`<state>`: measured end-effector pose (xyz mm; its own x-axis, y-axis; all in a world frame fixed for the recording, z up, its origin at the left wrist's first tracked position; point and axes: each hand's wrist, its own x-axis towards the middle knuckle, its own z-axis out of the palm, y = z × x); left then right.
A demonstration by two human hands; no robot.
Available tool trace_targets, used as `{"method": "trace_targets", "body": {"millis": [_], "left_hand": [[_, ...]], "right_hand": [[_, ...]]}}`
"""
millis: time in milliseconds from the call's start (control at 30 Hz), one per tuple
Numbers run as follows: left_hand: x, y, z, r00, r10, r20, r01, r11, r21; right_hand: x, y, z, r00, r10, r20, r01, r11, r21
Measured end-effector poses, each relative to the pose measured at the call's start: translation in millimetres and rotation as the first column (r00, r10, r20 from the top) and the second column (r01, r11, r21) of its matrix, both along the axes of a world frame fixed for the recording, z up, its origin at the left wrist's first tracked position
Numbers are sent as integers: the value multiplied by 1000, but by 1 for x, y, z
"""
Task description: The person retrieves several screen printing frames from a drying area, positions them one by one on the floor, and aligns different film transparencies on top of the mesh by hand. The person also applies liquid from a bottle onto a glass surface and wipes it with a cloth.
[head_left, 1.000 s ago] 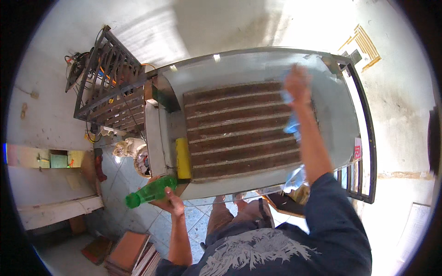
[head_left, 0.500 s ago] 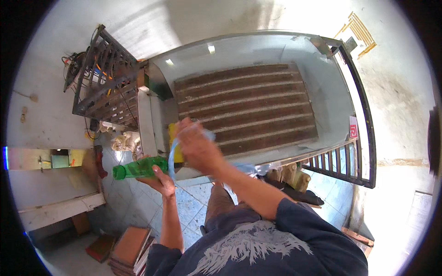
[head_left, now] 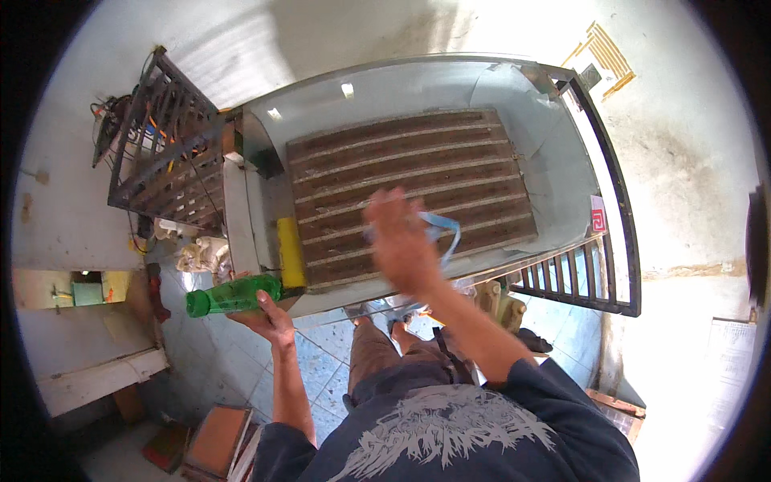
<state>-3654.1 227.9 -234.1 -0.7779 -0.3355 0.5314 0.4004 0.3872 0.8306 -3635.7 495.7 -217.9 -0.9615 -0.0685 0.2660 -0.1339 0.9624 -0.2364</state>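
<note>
A green plastic bottle [head_left: 234, 296] lies sideways in my left hand [head_left: 273, 320], its neck pointing left. My left fingers wrap around it from beneath, with the thumb on the near side. Over the glass top, my right hand [head_left: 401, 245] is slightly blurred, and a light blue strip [head_left: 444, 227] loops out from it to the right. The hand appears closed on that strip, though the fingertips are partly hidden. Behind the bottle, a yellow block [head_left: 291, 251] stands near the glass table's left end.
The glass-topped table [head_left: 554, 173] has a brown striped panel [head_left: 458, 161] under or on it. Dark slatted metal racks flank it at left [head_left: 165, 153] and right [head_left: 562, 281]. Books [head_left: 217, 442] are stacked on the tiled floor at lower left. A white shelf [head_left: 104, 377] stands at left.
My right hand has swung right, away from the bottle, carrying the blue strip along. The bottle stays in my left hand. The whole view has shifted a little.
</note>
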Motion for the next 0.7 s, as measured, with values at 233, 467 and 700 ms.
{"method": "trace_targets", "body": {"millis": [233, 467, 700], "left_hand": [[-2, 17, 7, 1000, -1, 10, 1, 1000, -23], [1, 13, 7, 1000, 5, 8, -4, 999, -32], [2, 12, 6, 1000, 8, 10, -8, 1000, -6]], "right_hand": [[-54, 62, -11, 966, -218, -142, 236, 963, 130], [-21, 78, 7, 943, -327, -64, 333, 927, 174], [8, 53, 10, 985, -173, -1, 173, 985, 16]]}}
